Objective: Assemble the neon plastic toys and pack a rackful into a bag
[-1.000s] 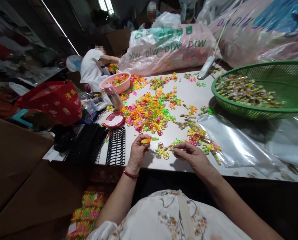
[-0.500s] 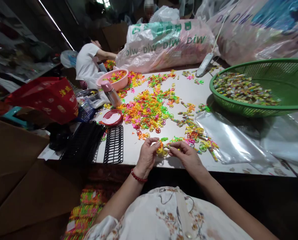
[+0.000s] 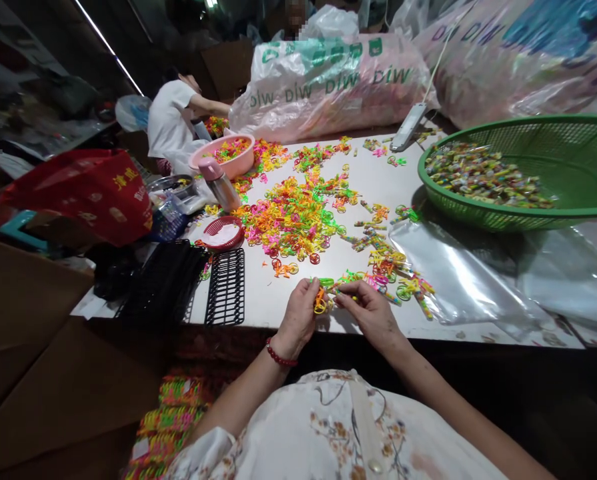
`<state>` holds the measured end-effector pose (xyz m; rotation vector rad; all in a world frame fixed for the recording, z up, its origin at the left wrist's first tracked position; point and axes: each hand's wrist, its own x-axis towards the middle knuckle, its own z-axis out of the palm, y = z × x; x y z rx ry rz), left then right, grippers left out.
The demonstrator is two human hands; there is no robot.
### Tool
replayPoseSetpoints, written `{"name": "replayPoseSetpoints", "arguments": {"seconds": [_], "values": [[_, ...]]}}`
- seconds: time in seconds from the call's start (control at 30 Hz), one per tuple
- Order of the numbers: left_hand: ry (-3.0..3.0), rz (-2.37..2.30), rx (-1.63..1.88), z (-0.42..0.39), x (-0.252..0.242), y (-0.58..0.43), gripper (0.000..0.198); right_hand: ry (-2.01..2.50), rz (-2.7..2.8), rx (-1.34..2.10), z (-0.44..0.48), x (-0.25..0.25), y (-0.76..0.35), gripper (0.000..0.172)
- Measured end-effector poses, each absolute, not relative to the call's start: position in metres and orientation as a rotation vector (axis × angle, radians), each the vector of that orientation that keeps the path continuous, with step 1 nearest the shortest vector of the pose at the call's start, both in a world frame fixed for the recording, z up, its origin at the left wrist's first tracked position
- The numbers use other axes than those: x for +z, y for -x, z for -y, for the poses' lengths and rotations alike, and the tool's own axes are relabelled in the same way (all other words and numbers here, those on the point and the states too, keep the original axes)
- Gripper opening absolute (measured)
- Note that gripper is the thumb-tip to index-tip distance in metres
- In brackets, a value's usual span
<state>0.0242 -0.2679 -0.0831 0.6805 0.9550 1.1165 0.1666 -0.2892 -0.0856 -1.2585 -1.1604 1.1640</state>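
Observation:
My left hand, with a red bead bracelet at the wrist, pinches a small orange and yellow plastic toy near the table's front edge. Close on its right, my right hand has thumb and forefinger pressed together on a small piece at the toy's side, too small to make out. Beyond both hands lies a large heap of bright plastic toys on the white table. Toys with patterned sticks are strewn just past my right hand.
A green basket of wrapped pieces stands at the right, above clear plastic bags. Black racks, a red basket, a flask and a pink basin are at the left. A person sits beyond.
The view has shifted slightly. Both hands stay close together, and the toy between them has turned a little, showing more orange.

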Motion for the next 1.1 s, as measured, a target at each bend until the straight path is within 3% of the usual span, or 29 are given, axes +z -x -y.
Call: {"name": "replayPoseSetpoints", "arguments": {"seconds": [0.7, 0.97, 1.1], "values": [[-0.809, -1.155, 0.915, 0.272, -0.069, -0.021, 0.046, 1.197, 1.319, 1.1, 0.301, -0.085, -0.164, 0.017], [-0.649, -1.059, 0.876, 0.272, -0.064, -0.027, 0.043, 1.159, 1.683, 0.755, 0.312, -0.059, -0.161, 0.017], [-0.967, -1.186, 0.976, 0.261, -0.077, -0.017, 0.04, 1.232, 1.737, 0.641, 0.311, -0.055, -0.182, 0.018]]}}
